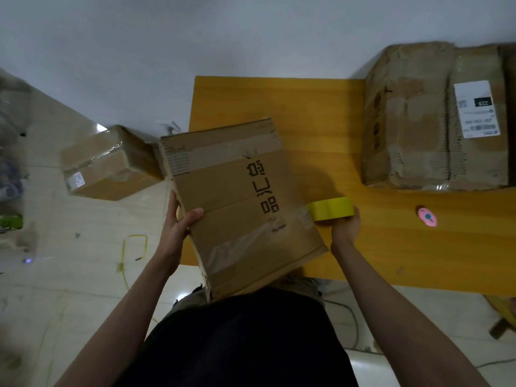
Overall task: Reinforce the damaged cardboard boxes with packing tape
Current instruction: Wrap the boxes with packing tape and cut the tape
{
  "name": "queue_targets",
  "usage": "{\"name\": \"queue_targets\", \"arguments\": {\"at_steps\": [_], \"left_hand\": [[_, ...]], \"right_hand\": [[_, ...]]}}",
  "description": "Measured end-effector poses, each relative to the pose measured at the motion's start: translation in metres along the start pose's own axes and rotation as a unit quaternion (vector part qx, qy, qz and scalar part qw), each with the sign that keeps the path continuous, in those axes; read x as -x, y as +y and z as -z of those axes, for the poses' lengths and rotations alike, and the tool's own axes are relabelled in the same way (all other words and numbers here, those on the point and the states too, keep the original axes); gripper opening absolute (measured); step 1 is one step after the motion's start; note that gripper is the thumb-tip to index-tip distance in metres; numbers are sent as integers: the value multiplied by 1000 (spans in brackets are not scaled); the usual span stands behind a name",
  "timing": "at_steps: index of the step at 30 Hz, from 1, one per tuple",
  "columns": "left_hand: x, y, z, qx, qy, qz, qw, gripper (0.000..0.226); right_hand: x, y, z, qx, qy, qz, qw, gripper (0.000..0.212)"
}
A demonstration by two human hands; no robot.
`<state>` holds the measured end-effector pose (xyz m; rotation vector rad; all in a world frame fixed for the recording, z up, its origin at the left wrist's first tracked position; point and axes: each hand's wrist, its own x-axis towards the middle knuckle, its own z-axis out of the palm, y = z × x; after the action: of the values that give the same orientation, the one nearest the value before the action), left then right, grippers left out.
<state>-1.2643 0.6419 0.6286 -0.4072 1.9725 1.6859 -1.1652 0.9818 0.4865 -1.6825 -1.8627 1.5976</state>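
Cardboard box (240, 196), worn and crossed by old clear tape, tilts over the yellow table's (391, 247) near edge. Left hand (178, 219) grips its left side; right hand (344, 227) holds a yellow tape roll (331, 208) just right of it. Farther right lie a pink cutter (426, 216) and a big battered box (435, 118).

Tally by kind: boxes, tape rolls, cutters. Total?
Cardboard boxes: 3, held box, large box on the table, box on the floor
Yellow tape roll: 1
Pink cutter: 1
Total: 5
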Motion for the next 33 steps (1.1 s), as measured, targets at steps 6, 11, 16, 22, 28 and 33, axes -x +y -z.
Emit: {"name": "queue_targets", "arguments": {"at_steps": [6, 11, 16, 22, 28, 33], "left_hand": [[-1, -17, 12, 14, 7, 84, 996, 89], [-12, -21, 23, 31, 8, 85, 996, 86], [-34, -29, 42, 47, -22, 85, 995, 76], [-64, -26, 24, 47, -36, 93, 994, 54], [-72, -24, 8, -121, -21, -19, 992, 67], [-71, -27, 3, -168, 0, -54, 984, 70]], "right_hand": [[0, 2, -13, 7, 16, -112, 994, 13], [-5, -3, -16, -14, -15, -168, 986, 7], [6, -7, -21, -20, -21, -177, 984, 14], [32, -4, -7, -122, -92, -158, 976, 28], [54, -2, 37, -6, 25, 2, 1000, 28], [78, -24, 69, 107, 85, 288, 948, 60]]}}
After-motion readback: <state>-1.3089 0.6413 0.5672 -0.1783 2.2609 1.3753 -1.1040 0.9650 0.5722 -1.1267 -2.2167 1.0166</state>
